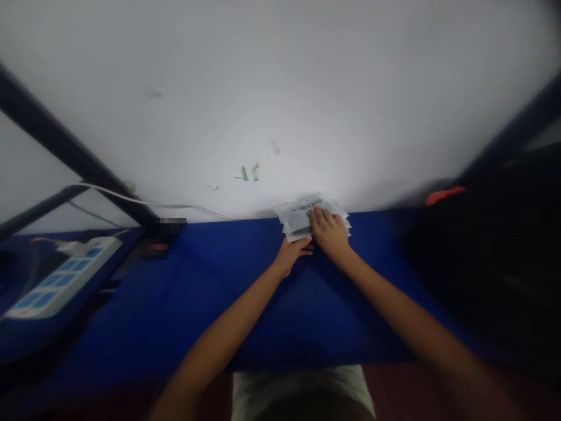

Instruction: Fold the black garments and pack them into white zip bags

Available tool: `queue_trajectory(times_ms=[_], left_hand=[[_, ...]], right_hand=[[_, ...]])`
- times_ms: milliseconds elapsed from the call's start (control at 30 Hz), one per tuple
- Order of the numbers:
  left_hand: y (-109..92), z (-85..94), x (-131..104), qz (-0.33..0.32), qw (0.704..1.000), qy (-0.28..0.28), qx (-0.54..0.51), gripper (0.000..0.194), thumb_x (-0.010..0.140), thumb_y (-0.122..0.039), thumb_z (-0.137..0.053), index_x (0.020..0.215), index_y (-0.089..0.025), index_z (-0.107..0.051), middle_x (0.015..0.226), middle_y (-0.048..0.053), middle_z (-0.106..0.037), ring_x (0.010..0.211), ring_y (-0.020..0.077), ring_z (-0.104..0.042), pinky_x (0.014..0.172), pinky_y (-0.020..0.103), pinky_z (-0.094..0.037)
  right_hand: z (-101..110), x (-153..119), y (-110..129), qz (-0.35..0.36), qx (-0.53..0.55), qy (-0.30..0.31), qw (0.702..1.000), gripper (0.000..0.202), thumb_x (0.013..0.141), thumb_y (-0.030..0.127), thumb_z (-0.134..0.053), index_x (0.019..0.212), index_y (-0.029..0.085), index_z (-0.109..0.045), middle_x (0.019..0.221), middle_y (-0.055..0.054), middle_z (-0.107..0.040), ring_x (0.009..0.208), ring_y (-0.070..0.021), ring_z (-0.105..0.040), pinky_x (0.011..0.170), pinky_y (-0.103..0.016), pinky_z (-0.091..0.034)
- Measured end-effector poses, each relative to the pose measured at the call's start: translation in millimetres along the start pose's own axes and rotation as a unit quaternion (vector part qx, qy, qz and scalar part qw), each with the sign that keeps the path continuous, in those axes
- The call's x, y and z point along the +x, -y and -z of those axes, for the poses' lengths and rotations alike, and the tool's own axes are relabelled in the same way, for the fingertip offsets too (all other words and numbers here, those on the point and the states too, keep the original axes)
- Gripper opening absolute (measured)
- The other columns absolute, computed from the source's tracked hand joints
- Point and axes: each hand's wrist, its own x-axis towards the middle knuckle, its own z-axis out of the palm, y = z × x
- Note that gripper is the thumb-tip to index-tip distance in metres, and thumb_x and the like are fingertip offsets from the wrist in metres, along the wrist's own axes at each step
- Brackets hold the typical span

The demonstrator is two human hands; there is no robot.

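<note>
Toward nine o'clock lies a white power strip (pixel 65 278); at three, an orange item (pixel 445 196) beside a dark bulk (pixel 491 275). By the twelve-o'clock wall (pixel 315 105), over the blue tabletop (pixel 315 316), whitish printed packaging (pixel 297 220) has the right hand (pixel 330 229) on top, left hand (pixel 290 256) at its near edge; grips unclear.

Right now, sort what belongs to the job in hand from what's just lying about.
In use:
white printed packets, right hand on them, left hand at their edge
blue surface below

Apparently just lying about:
power strip
white cable
orange object, too blurred to name
</note>
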Motion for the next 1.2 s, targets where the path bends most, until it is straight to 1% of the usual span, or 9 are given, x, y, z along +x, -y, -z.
queue_trajectory(times_ms=[167,267,333,400,467,567,833,1000,1200], left_hand=[[-9.3,27.5,6.0,-0.012,0.993,-0.065,0.093,0.042,0.081,-0.055,-0.063,0.086,-0.014,-0.061,0.072,0.006,-0.067,0.056,0.0138,-0.061,0.050,0.024,-0.047],[-12.8,42.8,13.5,-0.036,0.975,-0.129,0.179,0.040,0.076,-0.055,-0.070,0.075,-0.018,-0.058,0.071,0.004,-0.063,0.075,0.0207,-0.064,0.060,0.026,-0.048],[-14.9,47.4,17.4,-0.096,0.932,-0.187,0.296,0.039,0.076,-0.055,-0.070,0.083,-0.018,-0.060,0.087,0.009,-0.065,0.095,0.0274,-0.062,0.076,0.034,-0.050],[-17.6,47.0,20.7,-0.192,0.860,-0.211,0.423,0.041,0.083,-0.052,-0.064,0.103,-0.016,-0.061,0.110,0.016,-0.063,0.113,0.0315,-0.055,0.094,0.041,-0.045],[-21.4,42.9,25.1,-0.286,0.803,-0.160,0.498,0.041,0.091,-0.042,-0.055,0.123,-0.016,-0.056,0.134,0.018,-0.053,0.129,0.0315,-0.045,0.108,0.044,-0.035],[-28.4,34.1,36.4,-0.346,0.762,-0.030,0.546,0.046,0.092,-0.030,-0.049,0.137,-0.019,-0.048,0.152,0.013,-0.038,0.143,0.0296,-0.028,0.116,0.045,-0.023],[-30.0,26.6,64.6,-0.266,0.781,0.082,0.559,0.069,0.086,-0.060,-0.055,0.143,-0.023,-0.044,0.151,0.014,-0.040,0.140,0.0331,-0.034,0.115,0.048,-0.026],[-18.8,31.1,66.2,-0.267,0.800,0.089,0.530,0.074,0.081,-0.063,-0.061,0.143,-0.026,-0.044,0.150,0.013,-0.042,0.139,0.0323,-0.037,0.114,0.049,-0.027],[-25.5,33.9,60.7,-0.272,0.803,0.099,0.520,0.070,0.082,-0.057,-0.062,0.142,-0.026,-0.044,0.152,0.012,-0.039,0.141,0.0303,-0.033,0.115,0.049,-0.026]], right_hand=[[8.6,0.9,1.5,-0.028,0.033,-0.002,0.999,0.054,0.084,0.013,-0.048,0.136,0.001,-0.045,0.141,-0.028,-0.048,0.124,-0.0381,-0.046,0.097,-0.051,-0.036],[9.8,1.6,-4.0,-0.009,0.049,0.005,0.999,0.056,0.080,0.020,-0.054,0.134,0.004,-0.047,0.149,-0.025,-0.039,0.137,-0.0388,-0.032,0.108,-0.052,-0.025],[8.3,3.4,-8.0,-0.001,0.050,0.019,0.999,0.058,0.081,0.019,-0.052,0.137,0.007,-0.044,0.152,-0.023,-0.035,0.140,-0.0388,-0.028,0.109,-0.055,-0.023],[6.0,5.8,-11.8,0.000,0.042,0.029,0.999,0.059,0.083,0.015,-0.048,0.142,0.011,-0.040,0.152,-0.021,-0.036,0.140,-0.0388,-0.028,0.108,-0.057,-0.024],[3.4,8.7,-16.3,0.002,0.034,0.035,0.999,0.060,0.086,0.012,-0.044,0.145,0.015,-0.038,0.152,-0.019,-0.038,0.140,-0.0387,-0.030,0.107,-0.059,-0.024],[-1.1,13.6,-27.6,0.009,0.043,0.051,0.998,0.058,0.089,0.013,-0.042,0.146,0.017,-0.037,0.151,-0.017,-0.039,0.140,-0.0378,-0.031,0.108,-0.060,-0.024],[-15.7,15.9,-61.4,0.044,0.115,0.123,0.985,0.074,0.083,0.046,-0.060,0.148,0.021,-0.035,0.157,-0.018,-0.027,0.142,-0.0388,-0.026,0.108,-0.053,-0.028],[-27.3,10.9,-57.9,0.030,0.137,0.102,0.985,0.078,0.084,0.068,-0.050,0.145,0.021,-0.040,0.152,-0.019,-0.036,0.138,-0.0395,-0.034,0.106,-0.053,-0.030],[-22.8,11.9,-58.4,0.030,0.130,0.114,0.985,0.084,0.082,0.073,-0.049,0.147,0.021,-0.037,0.152,-0.020,-0.036,0.140,-0.0381,-0.032,0.107,-0.054,-0.029]])
